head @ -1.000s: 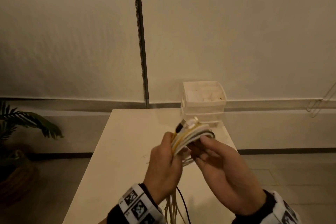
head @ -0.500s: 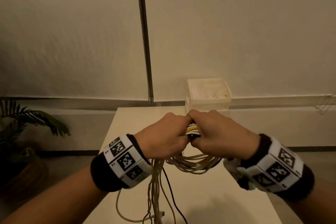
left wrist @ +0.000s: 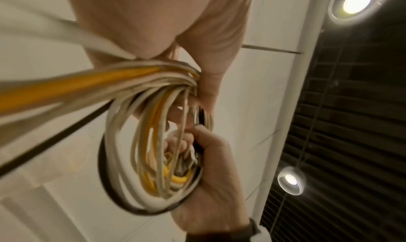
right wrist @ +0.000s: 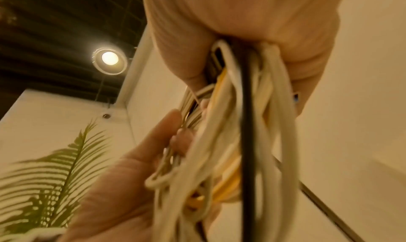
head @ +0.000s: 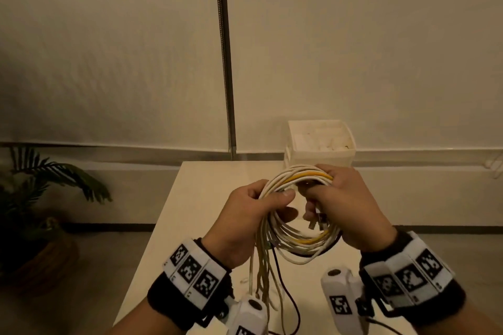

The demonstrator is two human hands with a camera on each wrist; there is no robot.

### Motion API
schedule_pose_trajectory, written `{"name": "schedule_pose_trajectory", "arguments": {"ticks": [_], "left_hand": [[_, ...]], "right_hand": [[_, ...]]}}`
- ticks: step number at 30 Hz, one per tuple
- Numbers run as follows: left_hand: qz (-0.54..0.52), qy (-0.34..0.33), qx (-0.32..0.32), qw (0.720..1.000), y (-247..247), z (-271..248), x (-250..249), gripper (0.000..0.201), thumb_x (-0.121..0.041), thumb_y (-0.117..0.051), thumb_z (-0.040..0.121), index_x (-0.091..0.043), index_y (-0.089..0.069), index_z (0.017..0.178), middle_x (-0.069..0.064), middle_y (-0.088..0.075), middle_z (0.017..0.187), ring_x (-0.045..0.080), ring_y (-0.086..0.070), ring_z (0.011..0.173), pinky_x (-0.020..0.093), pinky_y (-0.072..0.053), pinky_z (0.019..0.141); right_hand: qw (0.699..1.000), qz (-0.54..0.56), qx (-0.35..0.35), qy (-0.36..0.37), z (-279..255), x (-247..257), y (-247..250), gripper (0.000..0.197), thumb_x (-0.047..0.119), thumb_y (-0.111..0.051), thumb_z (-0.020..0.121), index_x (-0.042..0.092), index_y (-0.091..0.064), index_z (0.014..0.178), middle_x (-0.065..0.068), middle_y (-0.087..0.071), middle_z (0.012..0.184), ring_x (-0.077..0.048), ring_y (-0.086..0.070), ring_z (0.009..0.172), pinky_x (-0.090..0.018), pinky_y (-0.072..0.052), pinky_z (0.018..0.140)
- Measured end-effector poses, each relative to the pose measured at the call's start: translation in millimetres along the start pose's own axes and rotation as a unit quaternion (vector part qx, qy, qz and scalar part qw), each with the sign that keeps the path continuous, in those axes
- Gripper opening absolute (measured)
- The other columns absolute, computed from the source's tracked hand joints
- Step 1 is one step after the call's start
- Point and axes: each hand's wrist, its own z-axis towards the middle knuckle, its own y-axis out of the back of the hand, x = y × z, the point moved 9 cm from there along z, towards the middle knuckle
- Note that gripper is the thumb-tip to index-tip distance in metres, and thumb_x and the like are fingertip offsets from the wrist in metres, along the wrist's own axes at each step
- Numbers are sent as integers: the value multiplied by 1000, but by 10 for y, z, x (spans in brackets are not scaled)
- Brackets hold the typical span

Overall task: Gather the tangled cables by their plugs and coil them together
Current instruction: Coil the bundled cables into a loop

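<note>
A coil of white, yellow and black cables (head: 299, 249) hangs in the air between both hands above the table. My left hand (head: 272, 204) grips the coil's upper left arc, thumb on top. My right hand (head: 326, 193) grips the upper right arc, with several plugs (head: 313, 223) sticking out below its curled fingers. Loose strands (head: 265, 280) drop from the left hand onto the table. The left wrist view shows the coil (left wrist: 140, 159) held by the right hand (left wrist: 215, 202). In the right wrist view a black cable (right wrist: 247, 124) runs down through the bundle.
The pale table (head: 206, 198) stretches ahead under the hands. A white drawer box (head: 321, 141) stands at its far right edge against the wall. A metal pole (head: 226, 62) rises behind the table. A potted plant (head: 40, 185) sits on the floor at the left.
The hands, knuckles together over the bundle half a second ago, have drawn slightly apart. The coil now shows as an open loop between them.
</note>
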Motion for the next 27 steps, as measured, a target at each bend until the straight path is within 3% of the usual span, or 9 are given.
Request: {"name": "schedule_pose_trajectory", "arguments": {"ticks": [4, 7, 9, 12, 15, 18, 21, 25, 27], "left_hand": [[45, -17, 88, 995, -20, 64, -79, 13, -24, -68, 84, -13, -67, 92, 6, -62, 70, 24, -68, 68, 34, -57, 64], [20, -32, 120, 992, -74, 80, -82, 21, -27, -64, 88, -9, -61, 96, 7, -59, 65, 22, -67, 64, 33, -57, 62], [-16, -47, 108, 993, -116, 72, -75, 28, -34, -60, 88, -7, -56, 92, 3, -44, 57, 15, -55, 50, 31, -54, 57], [-35, -54, 95, 993, -186, 51, -54, 32, -38, -53, 91, -7, -49, 85, 1, -23, 58, 12, -26, 44, 23, -34, 42], [-5, -70, 91, 993, -194, 32, -107, 31, -37, -52, 93, -10, -45, 79, 2, -20, 58, 12, -20, 43, 22, -20, 42], [26, -90, 115, 989, -200, -3, -166, 32, -38, -55, 93, -9, -46, 83, 2, -23, 58, 11, -21, 42, 19, -21, 41], [81, -94, 152, 981, -234, -37, -218, 24, -38, -56, 90, -18, -53, 77, -2, -29, 56, 10, -25, 41, 18, -27, 40], [159, -105, 168, 967, -227, -38, -351, 21, -37, -57, 91, -22, -56, 76, -7, -36, 55, 8, -31, 41, 17, -30, 40], [207, -122, 167, 956, -196, -49, -418, 27, -41, -57, 89, -17, -54, 79, -8, -40, 54, 7, -35, 41, 17, -33, 40]], "right_hand": [[998, 64, -18, -17, -63, -88, -5, 15, -8, -54, 85, -2, -67, 87, -21, -55, 58, -32, -56, 50, -33, -48, 47], [992, 116, -29, -37, -85, -145, -13, 18, -12, -50, 83, -5, -66, 88, -21, -52, 57, -31, -53, 48, -28, -47, 42], [990, 132, -40, -37, -102, -178, -18, 20, -13, -50, 83, -3, -66, 88, -18, -53, 56, -31, -53, 49, -27, -46, 41], [995, 87, -38, -7, -153, -157, -30, 18, -8, -53, 85, 3, -65, 90, -25, -58, 62, -35, -58, 53, -45, -54, 52], [998, 55, 3, -3, -201, -119, -41, 14, -4, -58, 86, 6, -65, 92, -26, -65, 72, -39, -66, 65, -52, -57, 68], [994, -54, 94, 5, -237, -26, -12, 23, 18, -72, 81, 21, -66, 103, -4, -72, 89, -20, -72, 82, -39, -60, 79], [956, -267, 111, 45, -206, 146, 118, 64, 41, -77, 73, 40, -47, 130, 27, -57, 115, 5, -57, 101, -15, -45, 88], [872, -455, 143, 113, -220, 432, 147, 86, 66, -66, 69, 43, -29, 143, 22, -39, 143, -2, -35, 129, -27, -30, 109], [860, -480, 135, 107, -248, 547, 305, 88, 71, -60, 67, 46, -26, 144, 25, -35, 146, -2, -31, 135, -27, -25, 112]]}}
